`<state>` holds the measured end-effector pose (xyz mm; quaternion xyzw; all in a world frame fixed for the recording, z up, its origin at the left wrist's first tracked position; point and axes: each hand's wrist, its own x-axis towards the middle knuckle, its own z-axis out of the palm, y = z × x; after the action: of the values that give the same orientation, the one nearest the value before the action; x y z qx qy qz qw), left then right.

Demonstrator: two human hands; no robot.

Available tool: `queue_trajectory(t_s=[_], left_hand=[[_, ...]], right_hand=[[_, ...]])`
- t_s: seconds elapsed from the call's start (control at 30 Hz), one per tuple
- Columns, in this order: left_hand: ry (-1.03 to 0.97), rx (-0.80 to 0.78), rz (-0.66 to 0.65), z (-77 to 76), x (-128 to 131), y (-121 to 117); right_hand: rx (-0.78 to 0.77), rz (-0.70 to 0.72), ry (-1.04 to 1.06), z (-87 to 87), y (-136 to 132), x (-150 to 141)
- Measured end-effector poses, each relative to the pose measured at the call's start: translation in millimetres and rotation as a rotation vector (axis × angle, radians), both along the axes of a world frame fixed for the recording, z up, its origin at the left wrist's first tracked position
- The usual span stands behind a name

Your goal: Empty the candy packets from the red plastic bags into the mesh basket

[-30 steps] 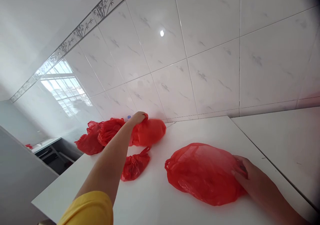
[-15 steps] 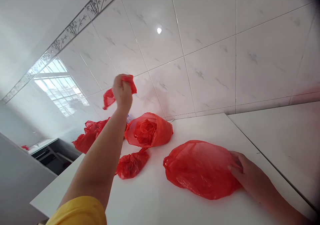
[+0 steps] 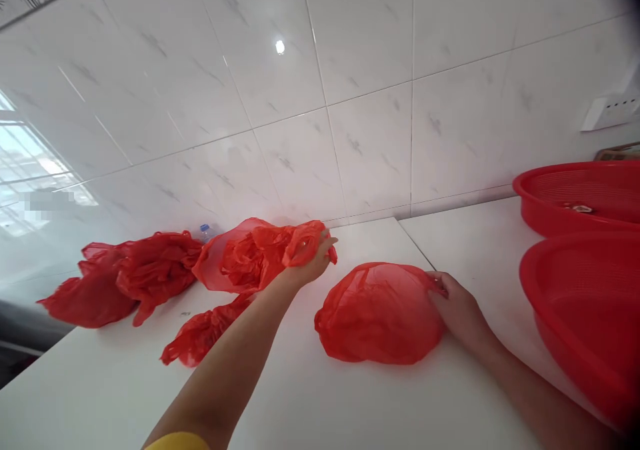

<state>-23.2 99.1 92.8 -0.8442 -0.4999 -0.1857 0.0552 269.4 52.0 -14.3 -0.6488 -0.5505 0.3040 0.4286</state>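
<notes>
My left hand is closed on a crumpled red plastic bag, with a bit of red plastic showing beyond the fingers. That bag lies against the right side of a wide-mouthed red bag stuffed with more crumpled red plastic. With its fingers closed, my right hand pinches the right edge of a puffed-out red plastic bag resting on the white table. A small knotted red bag sits partly behind my left forearm. What the puffed bag contains cannot be made out.
Several crumpled red bags are heaped at the left, beside a clear bottle with a blue cap. Two red plastic basins stand at the right. Behind the white tabletop rises a tiled wall with a socket.
My left hand has come down and to the right from near the wall, still gripping red plastic. My right hand keeps hold of the puffed bag. The view has swung right, bringing the basins in.
</notes>
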Motion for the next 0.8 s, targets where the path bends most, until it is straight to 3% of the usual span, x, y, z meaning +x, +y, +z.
queue_trajectory(t_s=[0.1,0.23,0.37,0.5,0.6,0.67,0.73,0.8], left_hand=[[0.054,-0.034,0.03,-7.8,-5.4,-1.4],[0.105,0.074,0.028,-24.2,-19.0,-30.1],[0.241,0.186,0.254,-55.8,-54.8,-48.9],[0.309,0.198,0.454,-80.2,-97.3,-33.1],[0.284,0.13,0.514,-79.7,-114.9,-11.6],[0.215,0.152,0.515,-72.4,-112.6,-3.0],[0.12,0.225,0.451,-64.4,-97.7,-1.5],[0.058,0.25,0.304,-59.8,-74.4,-3.8]], right_hand=[[-0.01,0.008,-0.011,-0.6,1.4,2.3],[-0.022,0.065,-0.071,-4.3,1.0,-1.4],[-0.034,0.068,-0.136,-5.4,0.3,-3.9],[-0.043,0.057,-0.191,-5.7,1.0,-4.4],[-0.043,0.047,-0.22,-6.5,1.5,-4.8],[-0.05,0.046,-0.224,-6.8,1.8,-5.3],[-0.056,0.051,-0.231,-7.2,2.4,-5.9],[-0.055,0.054,-0.247,-7.7,3.3,-6.4]])
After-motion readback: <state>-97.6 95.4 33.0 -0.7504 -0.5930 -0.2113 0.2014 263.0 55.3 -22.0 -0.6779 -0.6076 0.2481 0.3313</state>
